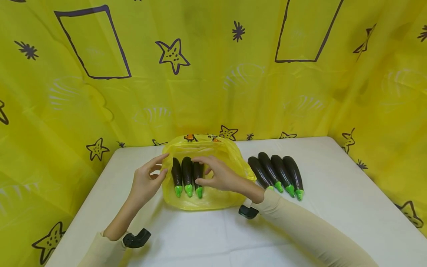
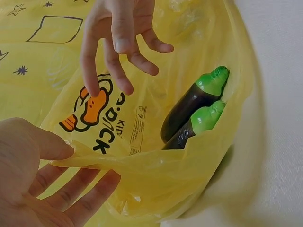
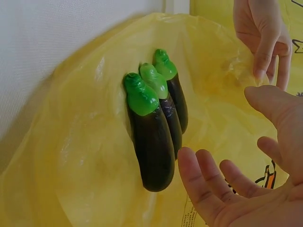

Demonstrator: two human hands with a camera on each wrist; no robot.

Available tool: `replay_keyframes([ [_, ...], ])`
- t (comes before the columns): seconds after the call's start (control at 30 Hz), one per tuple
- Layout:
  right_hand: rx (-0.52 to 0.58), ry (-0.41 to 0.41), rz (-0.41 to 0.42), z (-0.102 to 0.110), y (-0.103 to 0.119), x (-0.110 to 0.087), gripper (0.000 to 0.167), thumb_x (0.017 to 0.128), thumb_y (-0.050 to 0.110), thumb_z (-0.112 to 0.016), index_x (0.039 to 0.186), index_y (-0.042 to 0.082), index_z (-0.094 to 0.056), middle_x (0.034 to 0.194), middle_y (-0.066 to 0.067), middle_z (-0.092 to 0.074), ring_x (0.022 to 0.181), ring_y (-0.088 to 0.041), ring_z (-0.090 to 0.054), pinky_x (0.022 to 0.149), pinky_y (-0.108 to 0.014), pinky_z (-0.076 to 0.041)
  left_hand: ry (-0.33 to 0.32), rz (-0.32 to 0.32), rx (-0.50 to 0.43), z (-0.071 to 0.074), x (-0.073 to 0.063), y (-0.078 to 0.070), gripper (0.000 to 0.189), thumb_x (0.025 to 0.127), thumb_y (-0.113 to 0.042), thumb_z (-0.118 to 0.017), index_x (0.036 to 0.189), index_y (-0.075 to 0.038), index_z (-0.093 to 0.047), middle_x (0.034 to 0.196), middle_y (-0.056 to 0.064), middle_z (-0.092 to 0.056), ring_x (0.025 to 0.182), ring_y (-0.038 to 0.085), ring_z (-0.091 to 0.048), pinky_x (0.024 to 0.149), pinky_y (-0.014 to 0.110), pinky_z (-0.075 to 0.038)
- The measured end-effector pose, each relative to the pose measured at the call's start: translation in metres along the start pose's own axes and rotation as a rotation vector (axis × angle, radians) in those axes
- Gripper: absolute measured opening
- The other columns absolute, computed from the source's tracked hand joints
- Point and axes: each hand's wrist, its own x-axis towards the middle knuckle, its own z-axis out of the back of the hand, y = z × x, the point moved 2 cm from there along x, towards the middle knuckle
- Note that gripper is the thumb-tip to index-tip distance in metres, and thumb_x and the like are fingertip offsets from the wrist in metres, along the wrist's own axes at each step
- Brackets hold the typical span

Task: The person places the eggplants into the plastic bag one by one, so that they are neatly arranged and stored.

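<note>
A yellow plastic bag (image 1: 213,198) lies with its mouth spread, and three dark eggplants with green caps rest side by side inside it. The rightmost of them (image 1: 198,181) is nearest my right hand (image 1: 217,174). That hand reaches over the bag with fingers spread; in the right wrist view its fingertips (image 3: 191,165) are close beside the eggplants and nothing is in its grasp. My left hand (image 1: 146,181) pinches the bag's left edge between thumb and fingers, as the left wrist view shows. Two eggplants (image 2: 191,101) appear there, the lower one partly behind the bag's film.
Several more eggplants (image 1: 280,174) lie in a row on the white table (image 1: 207,237), right of the bag. A yellow curtain (image 1: 200,100) with starfish drawings hangs behind the table and along its sides.
</note>
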Motion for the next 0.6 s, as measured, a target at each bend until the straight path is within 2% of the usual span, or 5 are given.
replay_keyframes([
  [0.1, -0.016, -0.014, 0.017, 0.001, 0.003, -0.001, 0.064, 0.094, 0.019, -0.077, 0.15, 0.008, -0.049, 0.138, -0.024, -0.055, 0.095, -0.034, -0.065, 0.066, -0.025, -0.056, -0.001, 0.004, -0.001, 0.0, 0.0, 0.0, 0.051, 0.092, 0.009, -0.069, 0.139, -0.009, -0.065, 0.125, 0.014, -0.069, 0.098, 0.031, -0.071, 0.072, 0.022, -0.06],
  [0.17, -0.016, -0.022, 0.023, 0.003, 0.005, -0.002, 0.064, 0.093, 0.018, -0.078, 0.15, 0.008, -0.05, 0.137, -0.022, -0.055, 0.095, -0.032, -0.064, 0.062, -0.022, -0.055, 0.0, 0.003, -0.006, 0.0, 0.0, -0.001, 0.051, 0.092, 0.009, -0.069, 0.139, -0.008, -0.065, 0.125, 0.015, -0.07, 0.097, 0.031, -0.071, 0.072, 0.023, -0.06],
  [0.43, -0.021, -0.057, 0.095, 0.014, 0.015, -0.005, 0.06, 0.092, 0.013, -0.079, 0.146, 0.007, -0.055, 0.135, -0.017, -0.056, 0.094, -0.033, -0.065, 0.066, -0.019, -0.058, -0.003, -0.004, -0.014, 0.0, -0.001, -0.003, 0.049, 0.092, 0.009, -0.069, 0.138, -0.007, -0.065, 0.121, 0.016, -0.069, 0.096, 0.03, -0.071, 0.072, 0.024, -0.06],
  [0.6, -0.033, -0.106, 0.172, 0.026, 0.021, -0.01, 0.059, 0.09, 0.012, -0.08, 0.144, 0.009, -0.056, 0.137, -0.014, -0.058, 0.092, -0.023, -0.065, 0.066, -0.021, -0.059, -0.003, -0.008, -0.015, 0.001, -0.001, -0.003, 0.049, 0.092, 0.01, -0.069, 0.138, -0.007, -0.065, 0.122, 0.016, -0.07, 0.097, 0.031, -0.071, 0.072, 0.025, -0.061],
])
